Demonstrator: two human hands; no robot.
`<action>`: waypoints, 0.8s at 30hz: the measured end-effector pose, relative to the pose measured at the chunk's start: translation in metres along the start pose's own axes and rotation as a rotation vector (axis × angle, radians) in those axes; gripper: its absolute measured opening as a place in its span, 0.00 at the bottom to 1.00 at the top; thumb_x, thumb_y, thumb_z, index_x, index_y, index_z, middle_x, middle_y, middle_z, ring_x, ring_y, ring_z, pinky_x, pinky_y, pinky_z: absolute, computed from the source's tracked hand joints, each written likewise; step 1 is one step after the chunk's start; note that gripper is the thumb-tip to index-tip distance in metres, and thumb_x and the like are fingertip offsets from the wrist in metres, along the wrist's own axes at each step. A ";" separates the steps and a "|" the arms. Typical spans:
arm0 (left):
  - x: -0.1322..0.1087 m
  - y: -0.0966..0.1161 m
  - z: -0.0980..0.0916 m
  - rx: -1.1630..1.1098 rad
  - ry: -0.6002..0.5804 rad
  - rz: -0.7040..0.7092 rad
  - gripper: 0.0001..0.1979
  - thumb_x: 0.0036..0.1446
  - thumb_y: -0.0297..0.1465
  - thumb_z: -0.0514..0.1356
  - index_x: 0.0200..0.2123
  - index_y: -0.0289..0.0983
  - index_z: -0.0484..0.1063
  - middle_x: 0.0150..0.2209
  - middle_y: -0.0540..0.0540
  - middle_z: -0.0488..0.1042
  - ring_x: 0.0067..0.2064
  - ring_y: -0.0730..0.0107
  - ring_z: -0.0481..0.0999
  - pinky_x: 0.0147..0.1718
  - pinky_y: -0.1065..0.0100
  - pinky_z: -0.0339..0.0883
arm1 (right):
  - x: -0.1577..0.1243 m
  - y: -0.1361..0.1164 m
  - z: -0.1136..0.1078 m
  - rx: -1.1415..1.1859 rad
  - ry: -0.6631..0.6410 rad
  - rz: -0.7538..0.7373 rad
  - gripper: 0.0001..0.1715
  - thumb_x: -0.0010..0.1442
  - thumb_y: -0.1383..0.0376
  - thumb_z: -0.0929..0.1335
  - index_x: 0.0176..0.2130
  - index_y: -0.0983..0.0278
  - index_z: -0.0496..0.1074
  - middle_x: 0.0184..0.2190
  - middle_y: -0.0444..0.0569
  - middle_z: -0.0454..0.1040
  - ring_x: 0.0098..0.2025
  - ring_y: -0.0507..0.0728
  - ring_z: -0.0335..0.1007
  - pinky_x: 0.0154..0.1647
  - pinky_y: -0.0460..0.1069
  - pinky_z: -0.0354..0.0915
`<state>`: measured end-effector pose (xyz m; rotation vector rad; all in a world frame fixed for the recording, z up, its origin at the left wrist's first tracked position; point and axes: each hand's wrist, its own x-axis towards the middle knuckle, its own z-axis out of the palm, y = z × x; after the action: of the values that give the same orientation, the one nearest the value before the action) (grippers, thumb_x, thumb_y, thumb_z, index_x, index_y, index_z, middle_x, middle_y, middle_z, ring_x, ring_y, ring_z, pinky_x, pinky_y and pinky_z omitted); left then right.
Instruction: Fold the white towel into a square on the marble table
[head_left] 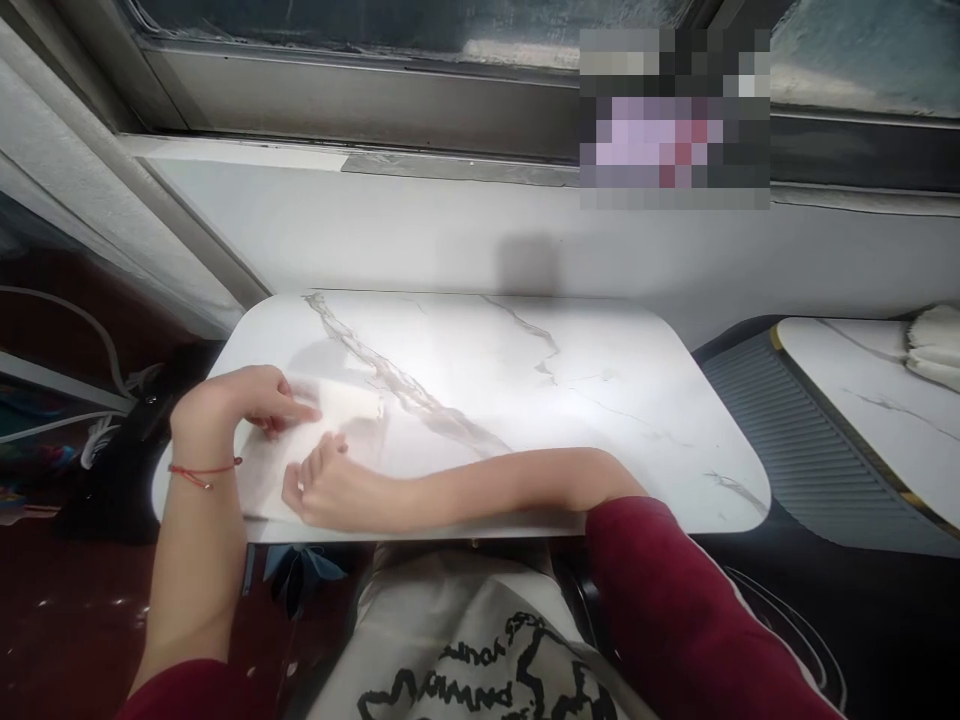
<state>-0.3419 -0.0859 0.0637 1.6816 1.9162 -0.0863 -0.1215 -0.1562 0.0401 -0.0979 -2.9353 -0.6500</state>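
Observation:
A thin, pale, partly see-through sheet [360, 440] lies on the left part of the white marbled table [600, 400], with a cream patch [352, 402] near its top. My left hand [266, 400] is over the sheet's left side, index finger reaching to the cream patch and the other fingers curled under. Just below and to the right, my right hand [322, 485] rests on the sheet near the table's front edge, its fingers curled in; whatever they hold, if anything, is hidden. The two hands are close but apart.
The table's rounded front edge runs close to my body. A second marbled table [870, 390] stands at the right, with a cream cloth-like item [934, 345] on it. White cables [97, 330] hang at the far left. A wall and window frame rise behind.

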 end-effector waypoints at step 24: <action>0.107 0.106 0.001 -0.021 0.247 0.218 0.31 0.52 0.54 0.58 0.50 0.36 0.62 0.40 0.42 0.74 0.39 0.58 0.76 0.37 0.65 0.65 | -0.069 0.144 0.088 0.178 -0.197 0.609 0.28 0.74 0.70 0.51 0.66 0.76 0.60 0.65 0.76 0.62 0.62 0.67 0.63 0.59 0.61 0.59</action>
<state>-0.2467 0.0297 0.0478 1.9510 1.8826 0.2356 -0.0499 0.0093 0.0107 -1.0347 -2.8745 -0.2938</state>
